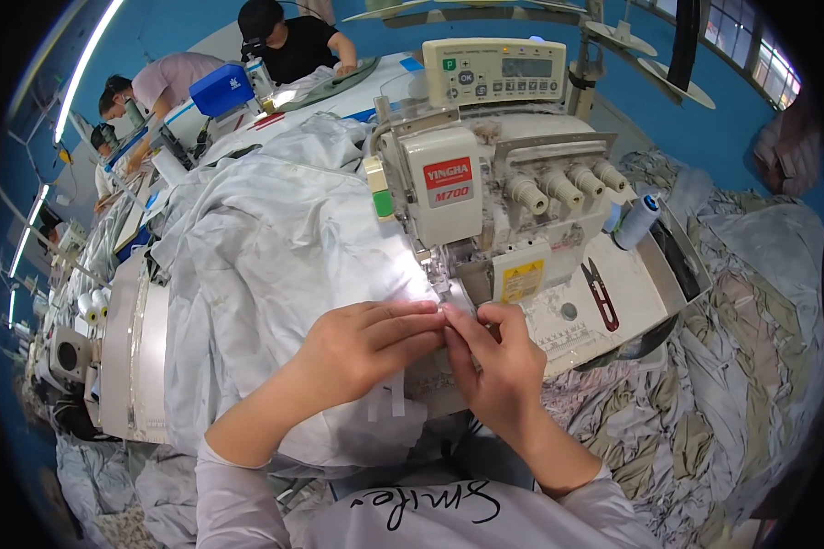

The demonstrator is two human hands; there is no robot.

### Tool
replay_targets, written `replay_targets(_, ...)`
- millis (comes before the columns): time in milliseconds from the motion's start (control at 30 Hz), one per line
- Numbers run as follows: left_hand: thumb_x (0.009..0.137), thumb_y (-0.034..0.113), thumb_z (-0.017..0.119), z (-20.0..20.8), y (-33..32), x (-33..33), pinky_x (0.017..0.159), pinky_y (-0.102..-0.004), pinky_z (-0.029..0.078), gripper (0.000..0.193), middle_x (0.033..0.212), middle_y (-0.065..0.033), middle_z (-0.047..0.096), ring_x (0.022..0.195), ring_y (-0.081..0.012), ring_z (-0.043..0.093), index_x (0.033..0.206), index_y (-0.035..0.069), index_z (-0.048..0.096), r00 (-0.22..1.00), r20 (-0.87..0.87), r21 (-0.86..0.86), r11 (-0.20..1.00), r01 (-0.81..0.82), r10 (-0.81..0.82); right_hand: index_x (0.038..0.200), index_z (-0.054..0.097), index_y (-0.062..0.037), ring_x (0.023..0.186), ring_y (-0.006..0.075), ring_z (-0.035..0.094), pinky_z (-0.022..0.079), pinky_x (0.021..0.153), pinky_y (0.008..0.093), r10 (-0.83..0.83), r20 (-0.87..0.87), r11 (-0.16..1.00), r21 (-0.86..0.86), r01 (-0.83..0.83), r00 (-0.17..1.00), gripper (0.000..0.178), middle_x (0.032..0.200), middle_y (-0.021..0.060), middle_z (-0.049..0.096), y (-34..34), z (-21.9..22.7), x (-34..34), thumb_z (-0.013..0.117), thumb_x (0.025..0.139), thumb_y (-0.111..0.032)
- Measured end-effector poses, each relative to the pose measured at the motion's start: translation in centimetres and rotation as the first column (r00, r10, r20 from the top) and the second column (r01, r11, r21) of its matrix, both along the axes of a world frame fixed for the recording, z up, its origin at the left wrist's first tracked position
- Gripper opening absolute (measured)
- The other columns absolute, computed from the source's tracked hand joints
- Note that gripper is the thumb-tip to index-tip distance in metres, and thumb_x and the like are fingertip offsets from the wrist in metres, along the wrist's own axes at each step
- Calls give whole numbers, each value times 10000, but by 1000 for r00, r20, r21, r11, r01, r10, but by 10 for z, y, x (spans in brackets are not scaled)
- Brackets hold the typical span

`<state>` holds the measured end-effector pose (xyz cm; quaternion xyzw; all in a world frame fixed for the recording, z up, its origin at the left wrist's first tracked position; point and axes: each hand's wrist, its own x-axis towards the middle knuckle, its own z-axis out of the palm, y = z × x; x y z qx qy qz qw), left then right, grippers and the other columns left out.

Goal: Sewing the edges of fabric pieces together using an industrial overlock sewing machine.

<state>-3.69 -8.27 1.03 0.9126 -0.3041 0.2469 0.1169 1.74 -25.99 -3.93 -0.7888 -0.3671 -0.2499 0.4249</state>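
A large heap of thin white fabric (265, 247) covers the table to the left of a cream overlock sewing machine (441, 215). My left hand (362, 343) lies over the fabric's right edge, fingers together and pointing right, its thumb hidden. Touching its fingertips, my right hand (504, 357) pinches with thumb and forefinger at that same edge. Both hands meet just in front of the presser foot (444, 274), where a lamp lights the cloth. What lies between the fingertips is mostly covered by them.
Dark red thread snips (601, 297) lie on the machine bed, near a pale blue thread cone (634, 222). A control panel (494, 73) tops the machine. Greenish-grey garments (732, 348) pile up at right. Co-workers sit at the far left, by a blue-covered machine (222, 89).
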Motion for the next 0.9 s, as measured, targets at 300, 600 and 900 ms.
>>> replay_targets(300, 719, 14, 535, 7, 28, 20, 742, -327, 497, 222, 983, -89, 642, 903, -250, 617, 915, 46, 634, 970, -41, -77, 967, -243, 240, 787, 641, -29, 733, 301, 605, 469, 706, 389, 351, -878, 345, -203, -917, 326, 454, 815, 142, 627, -13, -59, -58, 570, 807, -477)
replay_targets(600, 854, 130, 575, 16, 35, 15, 759, -307, 478, 147, 940, -123, 655, 857, -251, 620, 876, 7, 652, 866, -314, -357, 797, -488, 390, 1154, 523, -4, 1001, 283, 549, 407, 867, 334, 449, -886, 610, 207, -765, 117, 534, 1081, 182, 580, 8, -139, -104, 468, 888, -463)
replay_targets(900, 790, 89, 621, 12, 71, 7, 779, -314, 459, 96, 954, -82, 643, 888, -260, 578, 858, 28, 648, 949, -173, -160, 943, -290, 263, 1245, 450, 4, 1058, 305, 552, 449, 904, 400, 669, -688, 735, 668, -116, 281, 584, 1166, 174, 552, -153, 39, -61, 648, 759, -251)
